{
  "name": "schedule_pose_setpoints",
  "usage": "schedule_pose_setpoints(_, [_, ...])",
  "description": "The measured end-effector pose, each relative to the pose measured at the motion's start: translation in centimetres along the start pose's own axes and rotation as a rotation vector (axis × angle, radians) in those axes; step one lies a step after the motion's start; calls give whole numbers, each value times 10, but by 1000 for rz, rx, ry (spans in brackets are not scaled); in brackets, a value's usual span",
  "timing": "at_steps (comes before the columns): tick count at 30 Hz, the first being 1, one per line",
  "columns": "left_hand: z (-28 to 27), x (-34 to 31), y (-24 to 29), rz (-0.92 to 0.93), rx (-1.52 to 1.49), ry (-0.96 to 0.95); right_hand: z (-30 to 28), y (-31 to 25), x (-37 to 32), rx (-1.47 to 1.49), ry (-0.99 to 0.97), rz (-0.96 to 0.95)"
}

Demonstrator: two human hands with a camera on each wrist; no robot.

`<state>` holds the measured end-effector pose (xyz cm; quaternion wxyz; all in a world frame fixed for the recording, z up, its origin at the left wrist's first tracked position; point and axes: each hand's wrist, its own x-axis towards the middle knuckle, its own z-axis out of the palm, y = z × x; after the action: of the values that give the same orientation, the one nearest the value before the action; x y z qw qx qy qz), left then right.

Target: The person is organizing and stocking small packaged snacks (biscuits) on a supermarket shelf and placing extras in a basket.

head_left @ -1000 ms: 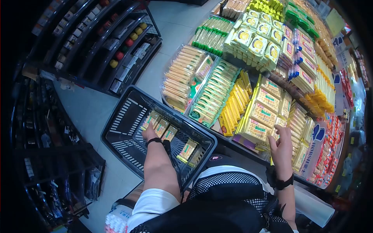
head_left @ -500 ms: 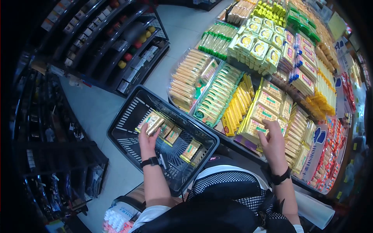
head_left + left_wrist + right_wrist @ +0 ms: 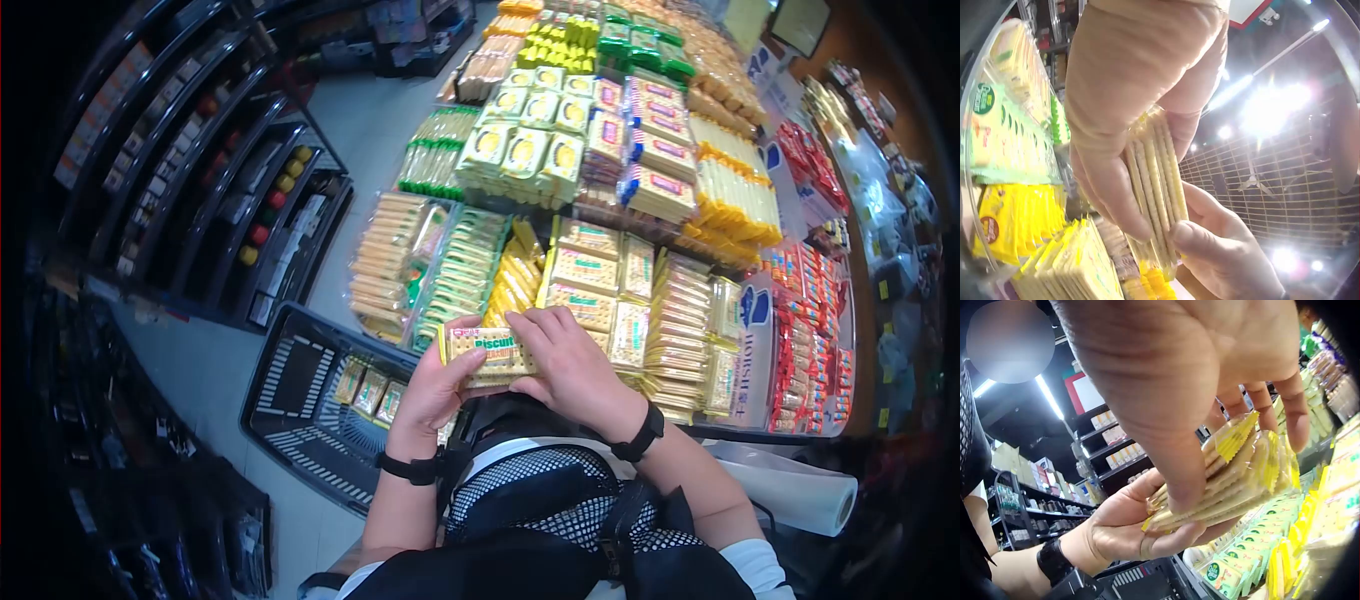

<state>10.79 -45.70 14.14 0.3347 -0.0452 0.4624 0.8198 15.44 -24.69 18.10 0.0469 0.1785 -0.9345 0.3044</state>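
Note:
Both hands hold a small stack of biscuit packs in clear and yellow wrap, in front of the body. "Biscuit" is printed in green on the top pack. My left hand grips the stack's left end, thumb across the top face. At the other end my right hand pinches it, thumb near the lower edge. The left wrist view shows the packs edge-on, pressed together between the fingers. Crimped yellow wrapper ends of the packs fan out in the right wrist view.
A black shopping basket stands at left with several biscuit packs inside. Ahead is a display of wrapped biscuits, yellow packs and green-edged packs. Dark shelving lines the left; a plastic roll lies at right.
The left hand has lifted biscuit packs out of the basket and brought them right, to the body's front. The right hand has come left from the display and now grips them too.

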Motion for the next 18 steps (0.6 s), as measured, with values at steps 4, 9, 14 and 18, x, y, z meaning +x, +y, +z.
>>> schedule_pose_setpoints(4, [10, 22, -4, -100, -125, -194, -3, 21, -10, 3, 46, 82])
schedule_pose_setpoints(9, [16, 46, -14, -19, 42, -307, -5, 53, -15, 62, 96, 180])
schedule_pose_setpoints(14, [30, 80, -15, -65, 72, -232, -22, 83, 0, 147, 74, 230])
schedule_pose_setpoints(18, [39, 98, -10, -10, 165, -125, -31, 128, 14, 232, 189, 332])
